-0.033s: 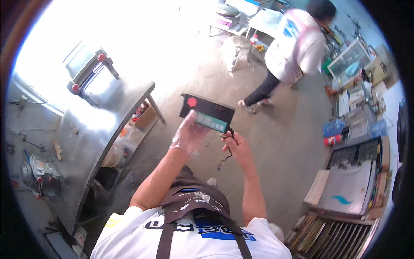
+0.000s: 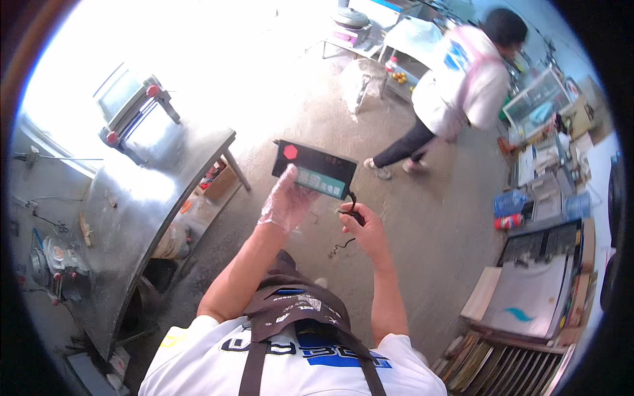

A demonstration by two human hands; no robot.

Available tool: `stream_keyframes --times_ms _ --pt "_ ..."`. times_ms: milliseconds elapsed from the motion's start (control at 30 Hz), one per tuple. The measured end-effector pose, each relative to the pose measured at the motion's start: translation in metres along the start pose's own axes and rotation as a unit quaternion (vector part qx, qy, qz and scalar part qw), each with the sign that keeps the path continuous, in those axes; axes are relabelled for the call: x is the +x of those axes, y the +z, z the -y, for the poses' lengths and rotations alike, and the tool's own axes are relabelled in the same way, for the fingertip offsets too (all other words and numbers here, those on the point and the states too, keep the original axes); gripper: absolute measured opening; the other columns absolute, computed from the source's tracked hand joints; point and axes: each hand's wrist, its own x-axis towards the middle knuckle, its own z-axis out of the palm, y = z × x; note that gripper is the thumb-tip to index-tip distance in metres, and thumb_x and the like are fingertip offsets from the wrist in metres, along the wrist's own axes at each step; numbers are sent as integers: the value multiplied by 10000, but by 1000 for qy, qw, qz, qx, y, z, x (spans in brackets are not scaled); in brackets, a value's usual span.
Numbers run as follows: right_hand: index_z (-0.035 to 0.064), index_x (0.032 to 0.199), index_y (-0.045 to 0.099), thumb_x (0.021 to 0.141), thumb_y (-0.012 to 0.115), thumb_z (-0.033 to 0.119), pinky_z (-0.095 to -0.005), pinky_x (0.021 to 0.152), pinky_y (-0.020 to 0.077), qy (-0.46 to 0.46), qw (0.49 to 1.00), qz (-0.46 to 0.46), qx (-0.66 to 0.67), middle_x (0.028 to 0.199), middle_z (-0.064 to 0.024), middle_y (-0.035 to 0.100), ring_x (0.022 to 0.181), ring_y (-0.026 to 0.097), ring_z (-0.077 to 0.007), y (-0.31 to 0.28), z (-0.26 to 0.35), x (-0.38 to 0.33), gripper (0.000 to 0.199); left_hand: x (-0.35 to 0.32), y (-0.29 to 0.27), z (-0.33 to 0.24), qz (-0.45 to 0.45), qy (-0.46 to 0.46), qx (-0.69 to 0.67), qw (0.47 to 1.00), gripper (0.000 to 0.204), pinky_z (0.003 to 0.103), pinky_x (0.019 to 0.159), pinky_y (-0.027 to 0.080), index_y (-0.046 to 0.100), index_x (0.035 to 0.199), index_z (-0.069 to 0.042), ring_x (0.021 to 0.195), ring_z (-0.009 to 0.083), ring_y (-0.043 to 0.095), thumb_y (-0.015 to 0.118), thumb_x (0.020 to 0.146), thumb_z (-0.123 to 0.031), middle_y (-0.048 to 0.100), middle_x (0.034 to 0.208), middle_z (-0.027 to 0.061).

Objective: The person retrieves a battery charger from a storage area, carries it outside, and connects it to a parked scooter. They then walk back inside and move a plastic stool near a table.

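You are holding a flat black control panel [image 2: 316, 169], a long rectangle with a red octagonal button at its left end and a pale green display strip along its face, raised over the concrete floor [image 2: 422, 224] just above the picture's centre. Your left hand [image 2: 288, 201], in a thin clear plastic glove, lies with its fingers spread flat against the panel's lower edge and face, at about seven o'clock from the panel. Your right hand [image 2: 360, 223], bare, sits at about five o'clock from the panel, pinched closed around a black coiled cable [image 2: 348, 210] that runs up to the panel's right end and dangles in a curl below your wrist. At nine o'clock from your hands stands a steel worktable [image 2: 142, 198] with a cardboard box [image 2: 218, 183] under its near corner. At two o'clock another person [image 2: 456, 86] in a white top bends over, well apart from you. At four o'clock, shelves of flat sheets [image 2: 528, 297] line the wall.
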Motion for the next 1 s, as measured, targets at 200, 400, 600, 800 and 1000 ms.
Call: stream_keyframes --times_ms 200,400,600,800,1000 --pt "13 1000 682 937 664 120 -222 637 473 -17 998 -12 -63 770 27 608 686 568 -51 -47 52 212 125 222 11 -38 -7 57 -48 997 447 511 1066 471 467 1306 -34 1191 295 571 605 984 -310 574 1266 131" --pt "-14 1045 676 962 621 109 -234 629 475 15 997 10 -75 800 0 616 660 572 -70 -53 67 412 158 413 7 -89 -21 67 -82 994 543 532 1102 440 457 1321 -29 1239 310 532 686 914 -305 552 1281 142" --pt "-17 1063 682 957 630 115 -225 639 470 -5 995 35 -91 802 -1 626 666 585 -77 -39 67 600 177 552 16 -167 -51 97 -101 989 528 552 1106 427 484 1308 -41 1228 294 549 700 904 -304 573 1273 133" --pt "-20 1066 686 948 628 98 -228 654 477 12 993 108 -49 819 -13 653 687 609 -80 13 48 822 177 707 -17 -270 -69 188 -55 978 486 567 1099 427 514 1301 -65 1228 294 572 636 958 -387 610 1282 122" --pt "-23 1058 686 949 612 93 -232 688 499 22 971 226 -80 819 -18 664 719 640 -88 97 68 983 175 799 -41 -378 -132 242 -80 958 560 579 1109 412 438 1376 -65 1289 329 516 575 982 -438 546 1358 145"
